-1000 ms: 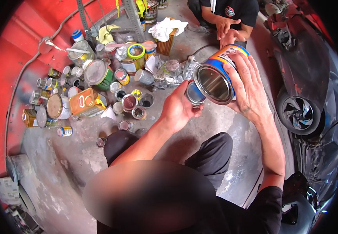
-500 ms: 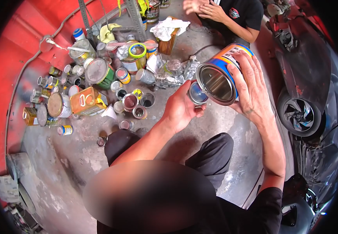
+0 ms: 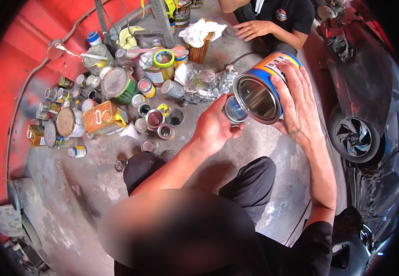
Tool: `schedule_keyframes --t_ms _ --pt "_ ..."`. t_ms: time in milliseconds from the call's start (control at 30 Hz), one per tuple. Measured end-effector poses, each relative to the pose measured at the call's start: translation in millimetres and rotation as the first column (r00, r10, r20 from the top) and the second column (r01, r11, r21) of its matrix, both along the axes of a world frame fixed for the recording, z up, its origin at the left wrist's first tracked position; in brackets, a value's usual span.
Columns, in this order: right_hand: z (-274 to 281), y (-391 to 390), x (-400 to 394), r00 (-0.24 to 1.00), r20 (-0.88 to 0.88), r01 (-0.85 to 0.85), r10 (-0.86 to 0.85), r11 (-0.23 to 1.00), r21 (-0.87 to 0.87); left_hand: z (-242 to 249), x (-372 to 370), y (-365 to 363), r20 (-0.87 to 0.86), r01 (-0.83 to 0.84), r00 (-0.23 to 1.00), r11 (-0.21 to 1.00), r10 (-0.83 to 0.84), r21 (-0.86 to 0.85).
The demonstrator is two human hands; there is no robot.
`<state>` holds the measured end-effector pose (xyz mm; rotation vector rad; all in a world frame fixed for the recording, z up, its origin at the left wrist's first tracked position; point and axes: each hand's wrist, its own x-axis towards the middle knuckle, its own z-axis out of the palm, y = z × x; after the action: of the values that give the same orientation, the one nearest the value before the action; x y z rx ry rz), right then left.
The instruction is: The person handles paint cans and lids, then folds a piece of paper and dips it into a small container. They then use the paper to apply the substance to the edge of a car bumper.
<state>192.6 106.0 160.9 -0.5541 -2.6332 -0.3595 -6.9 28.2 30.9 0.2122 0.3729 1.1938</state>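
Observation:
My right hand (image 3: 299,103) is wrapped round a large blue-and-orange paint can (image 3: 277,68). The can is tilted, its open metal mouth facing down toward me and to the left. In my left hand (image 3: 212,126) I grip a small round cup (image 3: 234,109) with a bluish inside. The can's rim is right at the cup's right edge; whether they touch is hard to tell. Part of the cup's wall is hidden by my fingers. I cannot make out any liquid stream between the two.
On the floor to the left stand many paint cans, including a large green one (image 3: 116,85) and an orange rectangular tin (image 3: 103,118). A co-worker (image 3: 284,30) crouches ahead. A dark car with a wheel (image 3: 355,138) is at right, a red wall (image 3: 6,92) at left.
The co-worker's hands have moved apart, one lowering over the knee. My own hands, the can and the cup stay almost in place.

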Motion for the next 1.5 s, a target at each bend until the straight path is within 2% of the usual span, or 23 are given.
schedule_keyframes --t_ms 500,600,667,700,800,1033,1167,1267,1333,1467,1500 --pt "-2 0 0 1.0 -0.018 0.003 -0.003 1.0 0.001 -2 -1 1 -0.011 -0.001 1.0 1.0 0.001 -0.004" --pt "-2 1 1 0.998 -0.04 0.035 -0.038 0.997 -0.063 -2 -2 1 -0.013 0.005 1.0 1.0 -0.005 0.007" --pt "-9 3 3 0.984 -0.161 0.033 -0.071 0.973 -0.227 -2 -4 0 -0.013 0.005 1.0 1.0 -0.005 0.015" --pt "-12 5 3 0.98 -0.192 0.007 -0.057 0.967 -0.254 -2 -4 -1 0.002 0.002 1.0 1.0 -0.002 0.01" --pt "-21 7 5 0.977 -0.195 0.024 -0.09 0.947 -0.319 -4 -6 -1 0.028 -0.001 1.0 1.0 0.001 0.011" --pt "-27 5 2 0.959 -0.205 0.095 -0.195 0.905 -0.415 -5 -8 -1 0.036 0.001 0.999 1.0 -0.002 0.028" --pt "-29 7 2 0.965 -0.189 0.099 -0.18 0.922 -0.373 -6 -8 -1 0.043 -0.002 0.999 0.999 0.001 0.035" --pt "-32 6 2 0.956 -0.192 0.124 -0.222 0.898 -0.422 -6 -8 0 0.048 -0.011 0.999 1.0 0.009 0.026" --pt "-36 6 2 0.925 -0.242 0.117 -0.293 0.826 -0.551 -6 -8 0 0.05 -0.011 0.999 0.999 0.009 0.039" --pt "-39 5 -1 0.903 -0.276 0.071 -0.33 0.748 -0.66 -4 -10 -1 0.047 -0.011 0.999 0.999 0.01 0.033" --pt "-44 7 1 0.886 -0.318 0.01 -0.338 0.7 -0.714 -4 -10 -2 0.028 -0.021 0.999 0.999 0.02 0.025"
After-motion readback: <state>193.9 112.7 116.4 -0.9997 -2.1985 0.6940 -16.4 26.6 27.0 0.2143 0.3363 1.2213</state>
